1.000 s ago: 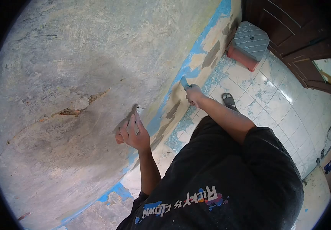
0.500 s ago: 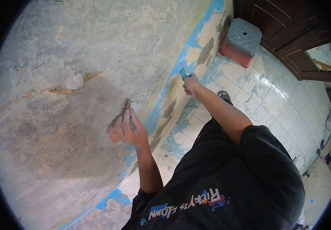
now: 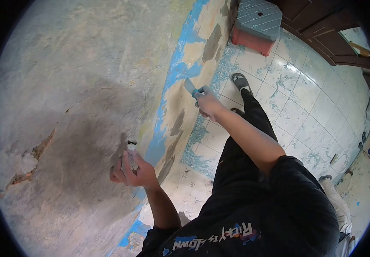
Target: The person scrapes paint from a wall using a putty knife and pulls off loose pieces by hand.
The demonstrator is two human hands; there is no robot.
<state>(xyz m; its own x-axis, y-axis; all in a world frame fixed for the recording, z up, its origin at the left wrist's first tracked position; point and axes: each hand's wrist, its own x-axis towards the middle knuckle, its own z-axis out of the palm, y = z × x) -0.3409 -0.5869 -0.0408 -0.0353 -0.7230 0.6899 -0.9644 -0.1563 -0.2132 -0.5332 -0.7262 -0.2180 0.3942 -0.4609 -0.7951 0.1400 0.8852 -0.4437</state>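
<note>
My right hand [image 3: 208,105] is closed around a blue-handled scraper [image 3: 190,87], whose blade touches the peeling lower band of the wall [image 3: 65,85] beside a blue paint stripe [image 3: 172,77]. My left hand [image 3: 129,169] rests against the grey, scraped plaster. It pinches a small pale object [image 3: 131,144] that pokes up above the fingers; I cannot tell what it is. A crack showing orange brick [image 3: 31,158] runs to the left of that hand.
Blue paint flakes [image 3: 195,141] litter the white tiled floor [image 3: 296,103] along the wall's foot. A grey-topped red step stool [image 3: 255,21] stands at the far end by a dark wooden door [image 3: 322,21]. My sandalled foot [image 3: 240,81] is near the wall.
The view has swung so the crack now lies further left and lower. My left hand has slid down the wall. My right hand with the scraper stays at the lower band.
</note>
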